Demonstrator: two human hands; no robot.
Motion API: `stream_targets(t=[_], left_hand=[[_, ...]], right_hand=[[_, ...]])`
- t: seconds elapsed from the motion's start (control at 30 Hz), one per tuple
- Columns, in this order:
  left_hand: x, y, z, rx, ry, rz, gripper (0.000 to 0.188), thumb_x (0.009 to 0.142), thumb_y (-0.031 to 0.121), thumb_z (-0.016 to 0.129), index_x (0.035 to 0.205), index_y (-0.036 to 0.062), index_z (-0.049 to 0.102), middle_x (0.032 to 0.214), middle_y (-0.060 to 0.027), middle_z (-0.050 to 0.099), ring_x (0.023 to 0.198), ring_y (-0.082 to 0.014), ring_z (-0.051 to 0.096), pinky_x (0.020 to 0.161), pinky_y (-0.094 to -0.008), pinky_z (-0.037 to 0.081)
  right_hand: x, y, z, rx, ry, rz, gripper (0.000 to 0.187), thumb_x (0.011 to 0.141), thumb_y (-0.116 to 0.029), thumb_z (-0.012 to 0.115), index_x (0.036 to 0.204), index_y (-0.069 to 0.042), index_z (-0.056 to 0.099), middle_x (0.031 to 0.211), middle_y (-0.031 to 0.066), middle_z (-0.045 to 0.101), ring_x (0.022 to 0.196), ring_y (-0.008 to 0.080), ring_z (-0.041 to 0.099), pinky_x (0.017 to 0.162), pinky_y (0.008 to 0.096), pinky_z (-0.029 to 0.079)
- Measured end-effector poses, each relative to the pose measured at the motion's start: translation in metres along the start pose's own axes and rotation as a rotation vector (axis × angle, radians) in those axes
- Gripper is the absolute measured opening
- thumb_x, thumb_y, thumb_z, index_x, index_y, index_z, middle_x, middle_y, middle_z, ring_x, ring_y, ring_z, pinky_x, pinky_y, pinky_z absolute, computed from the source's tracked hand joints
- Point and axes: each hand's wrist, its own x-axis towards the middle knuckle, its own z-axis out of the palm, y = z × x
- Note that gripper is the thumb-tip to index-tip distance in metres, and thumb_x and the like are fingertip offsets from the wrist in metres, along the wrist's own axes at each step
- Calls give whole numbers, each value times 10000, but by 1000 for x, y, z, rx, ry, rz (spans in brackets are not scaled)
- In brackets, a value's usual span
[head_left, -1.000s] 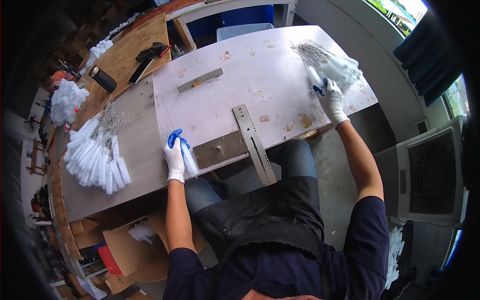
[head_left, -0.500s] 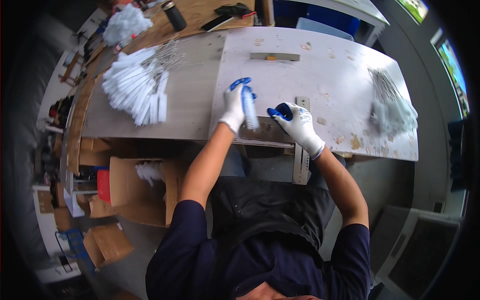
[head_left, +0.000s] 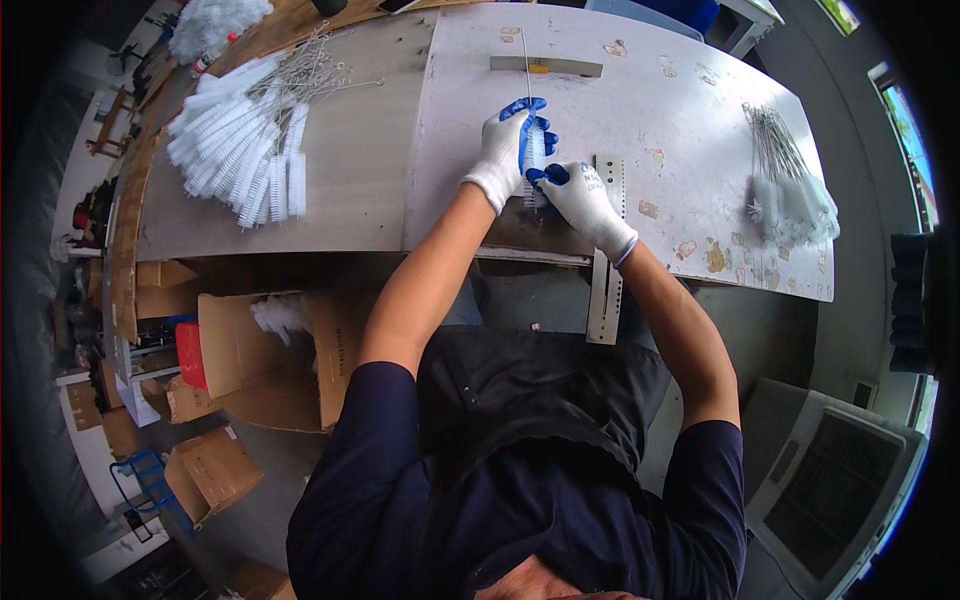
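In my left hand (head_left: 507,150), gloved in white with blue-coated fingers, is a tube brush (head_left: 535,145) with white bristles. Its thin wire handle points to the far side of the table, and its bristled end hangs toward me. My right hand (head_left: 585,202), in the same kind of glove, pinches at the lower bristles of that brush; its fingertips partly hide the contact. To the left, a fanned pile of similar white brushes (head_left: 235,140) lies with wire handles pointing away. Another bunch of brushes (head_left: 792,205) rests at the table's right end.
A perforated metal strip (head_left: 604,300) juts over the near edge of the table (head_left: 460,80). Farther back lies a flat metal bar (head_left: 580,68) with a yellow spot. Below left stands an open cardboard box (head_left: 265,395) with white brushes inside. A white bundle (head_left: 215,30) sits far left.
My left hand has moved right and away from me with the brush. My right hand has come in to the bristles. The view has shifted slightly.
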Motion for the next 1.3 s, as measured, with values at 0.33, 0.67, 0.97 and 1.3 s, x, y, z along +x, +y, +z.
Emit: stream_targets(t=[0.33,0.67,0.97,1.3], left_hand=[[0,-1,5,-1,28,-23,274,982,110,550,1210,19,672,974,-137,630,759,-288,672,656,-400,595],[1,-11,0,29,8,-33,292,995,110,533,1235,25,676,946,-119,633,781,-277,682,678,-394,600],[3,-16,-9,30,-44,-57,310,1013,122,517,1264,12,663,957,-128,653,805,-293,694,711,-407,606],[7,-17,-12,27,-59,-66,311,973,84,531,1226,-26,674,906,-149,696,791,-266,706,719,-367,612]], right_hand=[[3,8,3,20,50,-18,469,933,-462,648,954,-3,742,887,221,722,874,378,704,812,436,527],[-1,12,3,-174,23,-122,393,954,-418,613,921,-44,727,874,208,717,868,387,698,794,467,528],[-27,28,-4,-463,241,-511,268,881,-248,666,1100,-95,667,1024,119,666,977,327,658,822,448,533],[-9,25,-27,-848,-86,-985,518,858,-286,696,1346,-136,605,1452,59,533,1095,277,587,928,451,501]])
